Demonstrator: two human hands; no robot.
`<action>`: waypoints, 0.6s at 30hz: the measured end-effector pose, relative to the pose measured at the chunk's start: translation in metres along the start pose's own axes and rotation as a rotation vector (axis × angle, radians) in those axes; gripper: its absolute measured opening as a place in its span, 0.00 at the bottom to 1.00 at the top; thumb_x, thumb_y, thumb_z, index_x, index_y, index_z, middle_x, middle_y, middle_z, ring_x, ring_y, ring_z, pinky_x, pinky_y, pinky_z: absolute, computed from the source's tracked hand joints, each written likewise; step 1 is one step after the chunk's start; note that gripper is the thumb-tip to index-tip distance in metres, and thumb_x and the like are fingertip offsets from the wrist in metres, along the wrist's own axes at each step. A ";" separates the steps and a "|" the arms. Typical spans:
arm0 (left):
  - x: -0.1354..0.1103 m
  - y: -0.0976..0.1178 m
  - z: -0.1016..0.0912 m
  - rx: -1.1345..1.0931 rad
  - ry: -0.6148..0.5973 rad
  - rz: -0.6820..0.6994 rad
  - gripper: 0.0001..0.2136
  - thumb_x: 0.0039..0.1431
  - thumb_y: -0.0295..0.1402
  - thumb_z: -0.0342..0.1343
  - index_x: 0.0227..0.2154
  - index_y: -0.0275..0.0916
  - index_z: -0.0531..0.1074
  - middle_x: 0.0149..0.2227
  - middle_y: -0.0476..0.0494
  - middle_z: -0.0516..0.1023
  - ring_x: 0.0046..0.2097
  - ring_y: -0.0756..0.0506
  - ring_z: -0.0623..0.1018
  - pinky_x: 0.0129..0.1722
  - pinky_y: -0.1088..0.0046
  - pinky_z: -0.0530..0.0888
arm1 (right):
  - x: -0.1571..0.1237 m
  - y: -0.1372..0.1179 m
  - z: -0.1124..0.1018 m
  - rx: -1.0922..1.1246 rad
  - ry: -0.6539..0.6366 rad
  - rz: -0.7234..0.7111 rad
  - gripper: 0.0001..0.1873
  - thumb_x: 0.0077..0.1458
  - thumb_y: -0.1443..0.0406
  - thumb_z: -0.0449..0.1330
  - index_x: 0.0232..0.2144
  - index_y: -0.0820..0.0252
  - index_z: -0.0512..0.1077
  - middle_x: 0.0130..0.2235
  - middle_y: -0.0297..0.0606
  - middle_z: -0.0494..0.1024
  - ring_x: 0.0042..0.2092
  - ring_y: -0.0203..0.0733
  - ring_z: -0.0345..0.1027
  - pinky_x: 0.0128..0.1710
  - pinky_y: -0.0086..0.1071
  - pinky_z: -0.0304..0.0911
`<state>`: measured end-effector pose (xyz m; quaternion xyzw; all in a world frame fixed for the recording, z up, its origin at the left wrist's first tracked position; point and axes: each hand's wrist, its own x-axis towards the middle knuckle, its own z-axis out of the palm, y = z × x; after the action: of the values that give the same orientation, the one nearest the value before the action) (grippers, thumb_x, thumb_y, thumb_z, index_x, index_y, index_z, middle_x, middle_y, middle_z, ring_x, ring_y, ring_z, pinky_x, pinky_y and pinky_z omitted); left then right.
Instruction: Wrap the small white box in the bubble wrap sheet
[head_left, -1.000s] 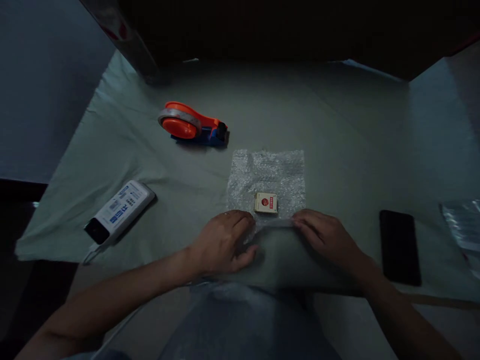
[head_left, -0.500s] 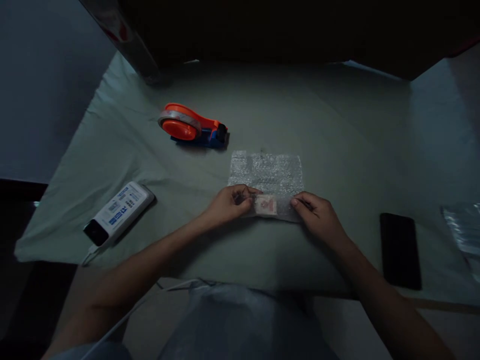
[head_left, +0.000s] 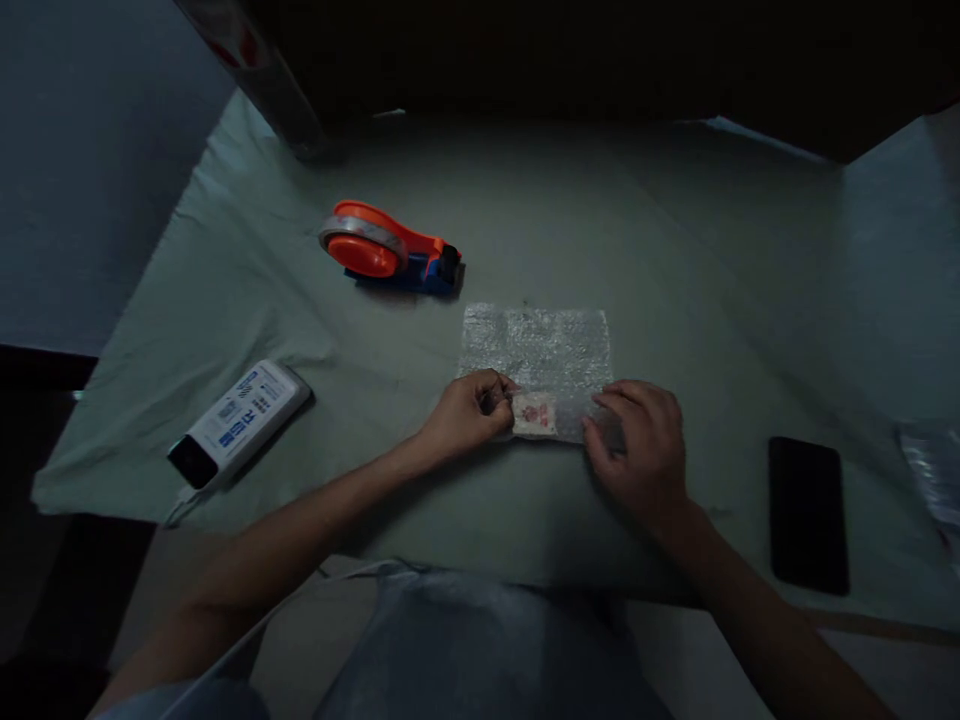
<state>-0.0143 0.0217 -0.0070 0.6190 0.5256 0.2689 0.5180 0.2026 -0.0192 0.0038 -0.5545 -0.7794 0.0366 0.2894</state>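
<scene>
A small rectangular sheet of bubble wrap (head_left: 536, 345) lies on the cloth in front of me. At its near edge, a small flat pale piece with red print (head_left: 535, 414) shows through a folded-over layer of the wrap. My left hand (head_left: 472, 408) is closed, pinching the left end of that fold beside the pale piece. At the right end, my right hand (head_left: 637, 440) has its thumb on the near edge and its fingers over the fold, curled round the wrap with a gap between thumb and forefinger.
An orange and blue tape dispenser (head_left: 390, 250) stands behind on the left. A white power bank (head_left: 240, 420) with a cable lies at left, a black phone (head_left: 808, 515) at right. Clear plastic packaging (head_left: 934, 465) lies at the far right, and a dark box-like shape (head_left: 570, 60) closes off the back.
My right hand has loosened from a tight pinch to a wider hold at the fold's right end. My left hand keeps its pinch. The view has shifted slightly.
</scene>
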 end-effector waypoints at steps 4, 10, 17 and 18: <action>0.000 0.000 -0.001 0.011 -0.001 -0.011 0.07 0.47 0.29 0.50 0.19 0.38 0.59 0.36 0.44 0.77 0.33 0.50 0.74 0.34 0.74 0.69 | -0.004 -0.022 0.000 0.035 -0.077 -0.338 0.16 0.54 0.72 0.55 0.45 0.55 0.71 0.45 0.41 0.77 0.49 0.47 0.70 0.48 0.44 0.66; 0.000 -0.002 -0.004 0.003 -0.015 0.026 0.07 0.54 0.33 0.52 0.24 0.37 0.66 0.36 0.45 0.77 0.36 0.49 0.75 0.38 0.74 0.70 | -0.004 -0.026 0.022 0.041 -0.209 -0.348 0.20 0.57 0.71 0.52 0.52 0.66 0.68 0.50 0.49 0.75 0.55 0.50 0.66 0.52 0.44 0.67; -0.018 0.008 -0.046 0.451 0.080 -0.132 0.19 0.58 0.49 0.50 0.37 0.37 0.72 0.32 0.45 0.77 0.32 0.47 0.74 0.32 0.72 0.68 | -0.008 -0.025 0.024 0.025 -0.172 -0.370 0.21 0.53 0.74 0.55 0.51 0.73 0.68 0.51 0.54 0.74 0.54 0.51 0.64 0.52 0.43 0.66; -0.022 0.011 -0.053 0.512 0.056 -0.196 0.20 0.59 0.51 0.48 0.37 0.38 0.72 0.31 0.45 0.77 0.32 0.46 0.75 0.32 0.72 0.67 | -0.008 -0.026 0.024 0.018 -0.164 -0.368 0.21 0.53 0.74 0.55 0.50 0.73 0.68 0.50 0.53 0.74 0.53 0.51 0.64 0.51 0.43 0.66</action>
<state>-0.0634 0.0212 0.0245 0.6685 0.6477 0.0930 0.3536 0.1706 -0.0295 -0.0101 -0.3954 -0.8881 0.0349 0.2318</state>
